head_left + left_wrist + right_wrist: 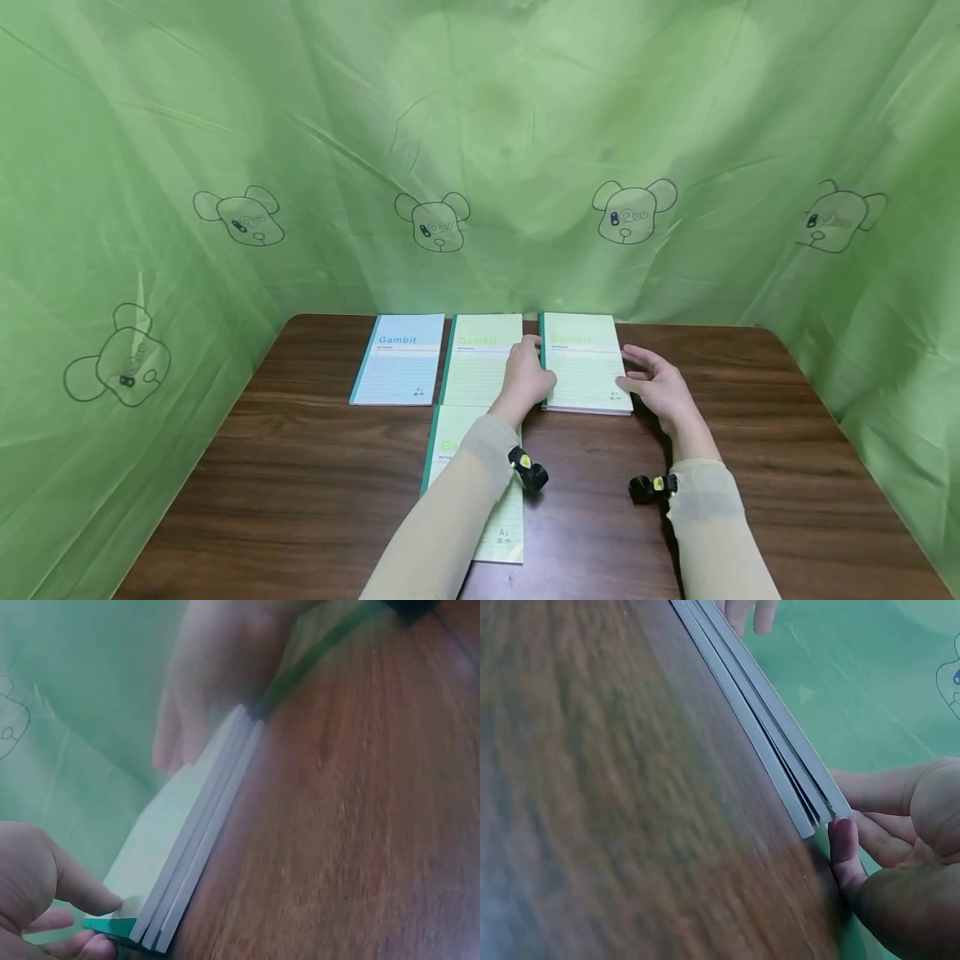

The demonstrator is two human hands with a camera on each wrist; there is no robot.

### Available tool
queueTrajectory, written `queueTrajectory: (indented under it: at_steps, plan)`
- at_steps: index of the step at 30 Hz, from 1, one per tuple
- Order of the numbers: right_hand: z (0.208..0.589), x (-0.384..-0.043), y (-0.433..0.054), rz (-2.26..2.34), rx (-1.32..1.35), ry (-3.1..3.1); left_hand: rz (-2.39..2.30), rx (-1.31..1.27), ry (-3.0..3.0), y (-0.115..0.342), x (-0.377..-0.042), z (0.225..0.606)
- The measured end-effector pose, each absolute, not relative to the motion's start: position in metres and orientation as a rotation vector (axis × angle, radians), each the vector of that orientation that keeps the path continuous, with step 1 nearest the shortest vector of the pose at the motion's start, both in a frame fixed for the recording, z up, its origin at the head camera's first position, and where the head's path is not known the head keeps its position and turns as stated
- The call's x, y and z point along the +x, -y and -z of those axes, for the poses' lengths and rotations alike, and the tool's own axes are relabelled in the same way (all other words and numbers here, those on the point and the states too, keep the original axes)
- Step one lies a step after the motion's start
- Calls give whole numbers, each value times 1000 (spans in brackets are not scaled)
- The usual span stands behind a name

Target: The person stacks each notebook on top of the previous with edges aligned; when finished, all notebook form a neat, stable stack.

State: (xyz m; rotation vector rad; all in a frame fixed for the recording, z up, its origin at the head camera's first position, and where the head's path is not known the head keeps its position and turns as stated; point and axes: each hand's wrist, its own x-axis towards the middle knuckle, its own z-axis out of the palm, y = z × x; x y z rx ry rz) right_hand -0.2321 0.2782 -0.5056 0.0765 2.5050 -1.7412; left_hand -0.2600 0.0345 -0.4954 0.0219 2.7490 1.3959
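Note:
A stack of notebooks (585, 367) with a pale green top cover lies at the back centre-right of the table. At its green spine side, my left hand (527, 375) grips the edge, thumb (97, 889) on the cover and fingertips low beside the spine. My right hand (660, 387) holds the opposite edge, its thumb (844, 844) against the near corner. Both wrist views show layered page edges; in the right wrist view the edges (757, 712) have narrow gaps between them. Parts of the fingers are hidden behind the stack.
Left of the stack lie a pale green notebook (476, 367) and a blue notebook (397, 362). Another green notebook (501, 533) lies nearer, partly under my left forearm. Green cloth (525, 275) hangs around the back and sides of the brown wooden table (300, 492).

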Motion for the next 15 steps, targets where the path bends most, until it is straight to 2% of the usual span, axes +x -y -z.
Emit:
queueTrajectory:
  at_steps: [15]
  plan:
    - [505,-233,-272,1709,125,-2505,-1350,81,-2773,-31,-257,502]
